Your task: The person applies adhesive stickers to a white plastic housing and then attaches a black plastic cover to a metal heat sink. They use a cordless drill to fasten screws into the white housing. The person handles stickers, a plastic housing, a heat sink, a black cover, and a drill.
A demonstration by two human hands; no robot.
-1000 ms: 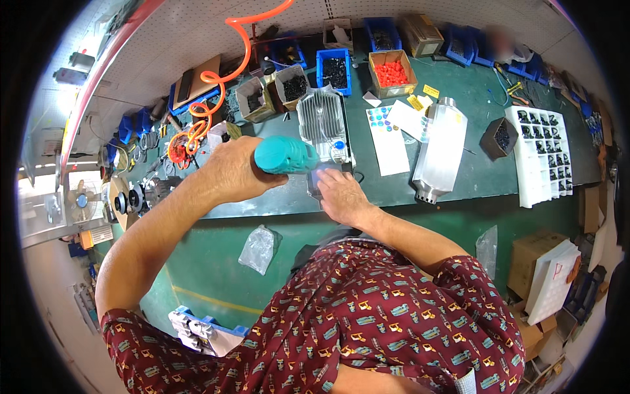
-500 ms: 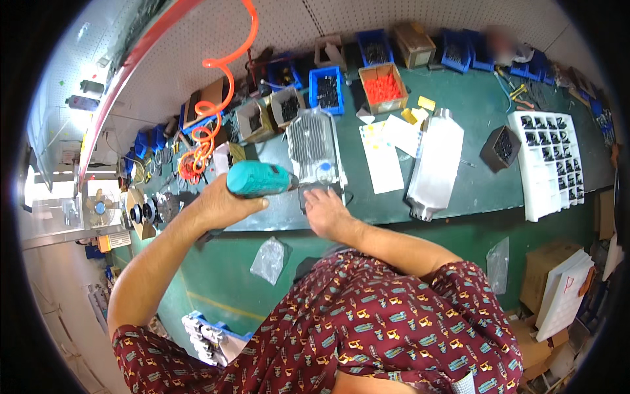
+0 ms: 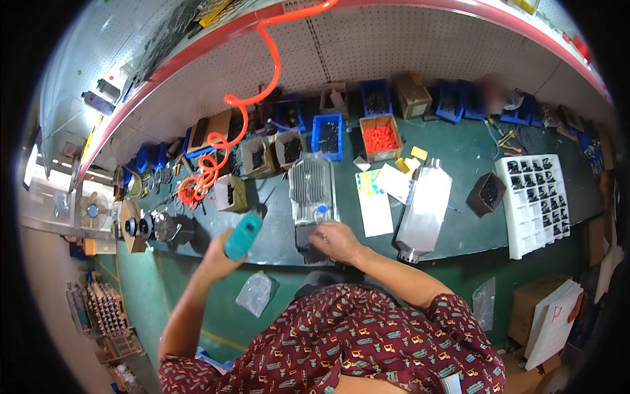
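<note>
Grey, ribbed metal housing (image 3: 312,187) lies on the surface (image 3: 469,226); I see the left hand (image 3: 220,259) clamped around a teal power driver (image 3: 243,236), the right hand (image 3: 336,241) curled at the housing's near end, its grip I cannot tell.

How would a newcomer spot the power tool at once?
Find the green workbench. At its near edge, left of the finned grey metal housing, the left hand holds the power tool. Its bright teal body stands out from that grey housing and the cardboard box beyond.
</note>
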